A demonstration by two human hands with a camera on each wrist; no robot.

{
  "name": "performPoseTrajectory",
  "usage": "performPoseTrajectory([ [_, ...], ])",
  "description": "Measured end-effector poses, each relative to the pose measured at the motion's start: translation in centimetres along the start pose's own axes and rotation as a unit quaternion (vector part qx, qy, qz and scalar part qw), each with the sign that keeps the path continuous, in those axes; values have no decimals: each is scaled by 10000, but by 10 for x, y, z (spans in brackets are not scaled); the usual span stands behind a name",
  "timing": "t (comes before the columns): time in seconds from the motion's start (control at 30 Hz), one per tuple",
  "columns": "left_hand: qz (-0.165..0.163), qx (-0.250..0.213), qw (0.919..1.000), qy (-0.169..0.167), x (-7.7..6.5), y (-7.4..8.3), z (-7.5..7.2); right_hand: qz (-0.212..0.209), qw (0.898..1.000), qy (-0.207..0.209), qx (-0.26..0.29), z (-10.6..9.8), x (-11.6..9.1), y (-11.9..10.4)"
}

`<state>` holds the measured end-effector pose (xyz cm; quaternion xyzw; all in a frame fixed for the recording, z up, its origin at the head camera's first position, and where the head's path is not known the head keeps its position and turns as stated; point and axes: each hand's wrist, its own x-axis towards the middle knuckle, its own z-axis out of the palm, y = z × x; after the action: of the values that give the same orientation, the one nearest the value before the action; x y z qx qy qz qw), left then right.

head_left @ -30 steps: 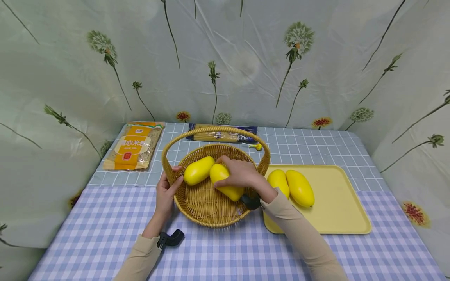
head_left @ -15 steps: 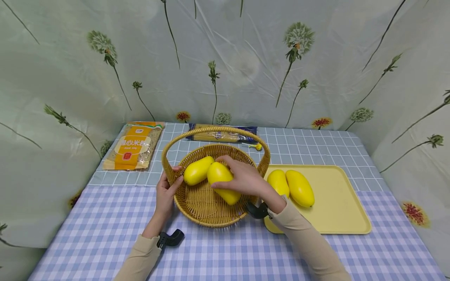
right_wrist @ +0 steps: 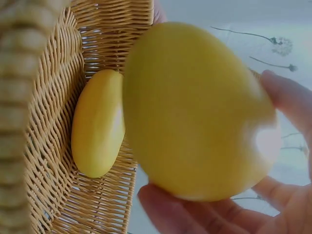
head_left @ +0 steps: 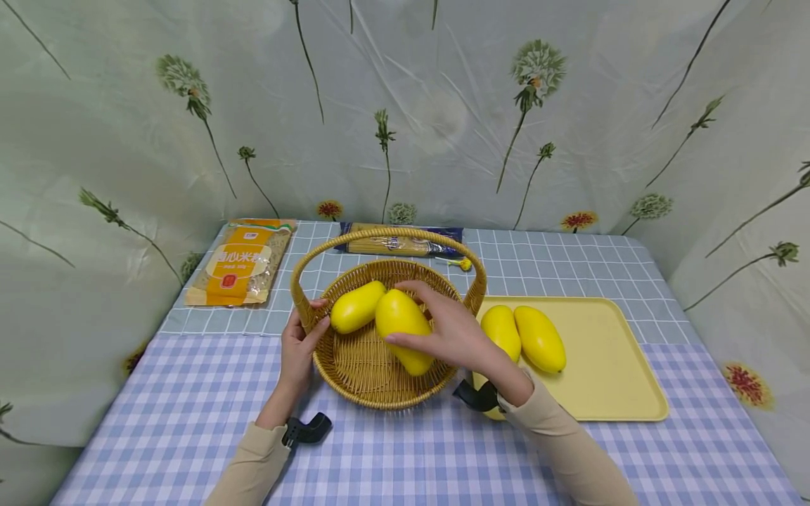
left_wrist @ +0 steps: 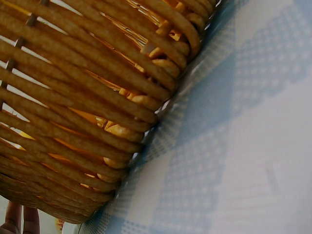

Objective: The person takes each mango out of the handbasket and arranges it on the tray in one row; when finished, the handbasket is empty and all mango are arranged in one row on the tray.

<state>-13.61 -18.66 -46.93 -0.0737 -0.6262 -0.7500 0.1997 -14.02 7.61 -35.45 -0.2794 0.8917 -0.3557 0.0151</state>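
Note:
My left hand (head_left: 299, 355) grips the left side of a wicker basket (head_left: 367, 376) at the foot of its arched handle. Two of its fingertips (left_wrist: 30, 222) show past the weave in the left wrist view. My right hand (head_left: 457, 329) holds a yellow mango (head_left: 401, 327) over the basket, thumb on the near side and fingers around the far side. Another mango (head_left: 356, 308) lies inside the basket at the left; it also shows in the right wrist view. Two more mangoes, a left one (head_left: 500, 327) and a right one (head_left: 540, 339), lie side by side on a yellow tray (head_left: 607, 372).
An orange-labelled bag of grain (head_left: 243, 263) lies at the back left. Behind the basket are a pack of spaghetti (head_left: 399, 242) and a small yellow item (head_left: 465, 264). The tray stands close to the basket's right side, partly under my right forearm.
My right hand has drawn slightly right and nearer, its mango now tilted more upright and apparently raised. The left hand and the basket have stayed put.

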Motion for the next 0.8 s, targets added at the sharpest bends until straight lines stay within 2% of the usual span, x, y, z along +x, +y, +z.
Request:
performPoseTrajectory([
  [0.13, 1, 29, 10000, -3, 0, 1, 0, -227, 9989, 81, 413, -3, -9, -1],
  [0.37, -13, -7, 10000, -2, 0, 1, 0, -340, 9933, 239, 1081, -10, -26, -1],
  [0.63, 15, -108, 9999, -19, 0, 0, 0, -472, 9885, 622, 1299, -21, -47, 5],
  [0.8, 24, -107, 9999, -13, 0, 0, 0, -543, 9871, 976, 1146, -29, -58, 13],
])
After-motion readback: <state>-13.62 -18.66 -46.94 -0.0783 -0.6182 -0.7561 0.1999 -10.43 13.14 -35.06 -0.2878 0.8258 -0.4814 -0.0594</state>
